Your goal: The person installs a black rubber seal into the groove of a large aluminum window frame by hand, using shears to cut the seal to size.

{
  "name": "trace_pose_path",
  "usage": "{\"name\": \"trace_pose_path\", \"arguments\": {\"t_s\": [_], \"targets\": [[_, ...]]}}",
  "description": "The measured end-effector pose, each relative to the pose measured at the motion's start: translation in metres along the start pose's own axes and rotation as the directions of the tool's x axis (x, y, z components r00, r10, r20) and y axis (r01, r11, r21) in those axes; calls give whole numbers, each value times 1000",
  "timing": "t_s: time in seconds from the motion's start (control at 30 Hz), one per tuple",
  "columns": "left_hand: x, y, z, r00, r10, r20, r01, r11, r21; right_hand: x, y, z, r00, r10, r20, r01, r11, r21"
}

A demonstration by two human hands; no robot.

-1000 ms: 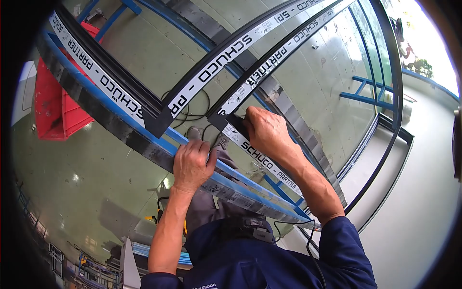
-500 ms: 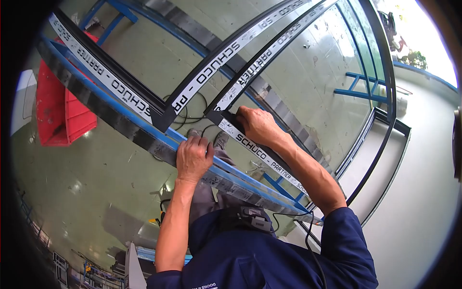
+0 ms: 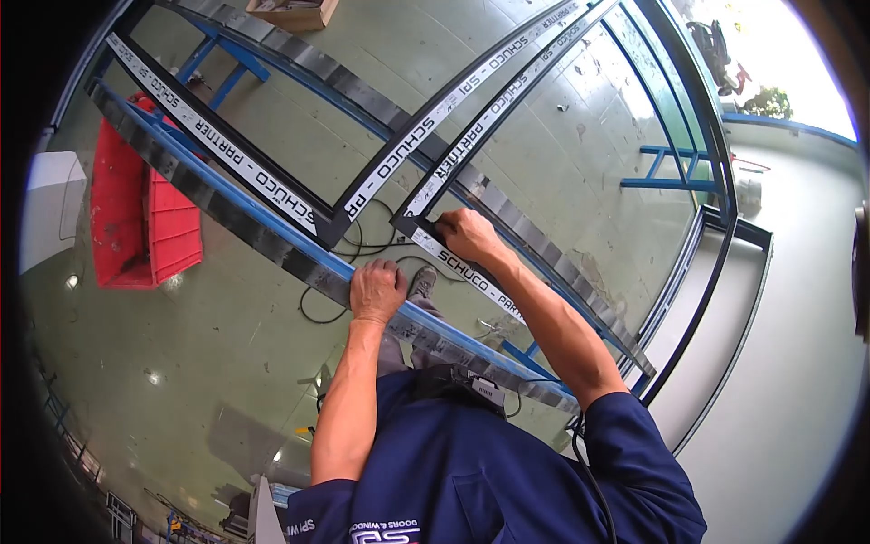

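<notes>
My left hand (image 3: 378,290) rests on the blue support rail (image 3: 421,322), its fingers curled over the edge. Just beyond it is the mitred corner of one dark frame (image 3: 337,228), which carries white "SCHÜCO - PARTNER" tape. At the inside corner of a second taped dark frame (image 3: 471,283), my right hand (image 3: 469,238) has its fingers bent and drawn together against the profile. Whatever lies between those fingertips is hidden by the hand and the dark profile.
A red bin (image 3: 172,222) stands on the floor at left. A second support rail (image 3: 535,245) runs under the frames. Black cable (image 3: 317,319) loops on the floor near my shoe (image 3: 423,281). A blue trestle (image 3: 666,168) and a wooden box (image 3: 294,13) are farther off.
The view has shifted a little, showing more of the far left side and the wooden box. Both hands keep nearly the same places on the rail and at the frame corner.
</notes>
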State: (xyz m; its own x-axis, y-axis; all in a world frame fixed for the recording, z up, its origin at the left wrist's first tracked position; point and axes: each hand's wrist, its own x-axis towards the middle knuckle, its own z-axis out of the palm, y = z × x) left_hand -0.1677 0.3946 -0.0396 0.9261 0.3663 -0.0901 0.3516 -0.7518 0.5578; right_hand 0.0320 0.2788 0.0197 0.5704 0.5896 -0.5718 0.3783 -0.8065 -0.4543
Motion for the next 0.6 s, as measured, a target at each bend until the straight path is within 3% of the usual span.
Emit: {"name": "trace_pose_path", "arguments": {"t_s": [0.3,0.4,0.53,0.6], "targets": [[-1,-1,0,998,-31,51,29,999,44,11,-6,3,989,143,34,-143,990,15],[-3,3,-2,998,-34,61,31,998,47,1,-8,1,991,135,-7,-134,990,46],[-1,1,-1,997,-49,60,46,997,57,-10,13,6,1000,-26,11,25,993,118],[-6,-1,3,996,-59,68,55,997,52,-12,12,8,999,32,-22,-29,993,112]]}}
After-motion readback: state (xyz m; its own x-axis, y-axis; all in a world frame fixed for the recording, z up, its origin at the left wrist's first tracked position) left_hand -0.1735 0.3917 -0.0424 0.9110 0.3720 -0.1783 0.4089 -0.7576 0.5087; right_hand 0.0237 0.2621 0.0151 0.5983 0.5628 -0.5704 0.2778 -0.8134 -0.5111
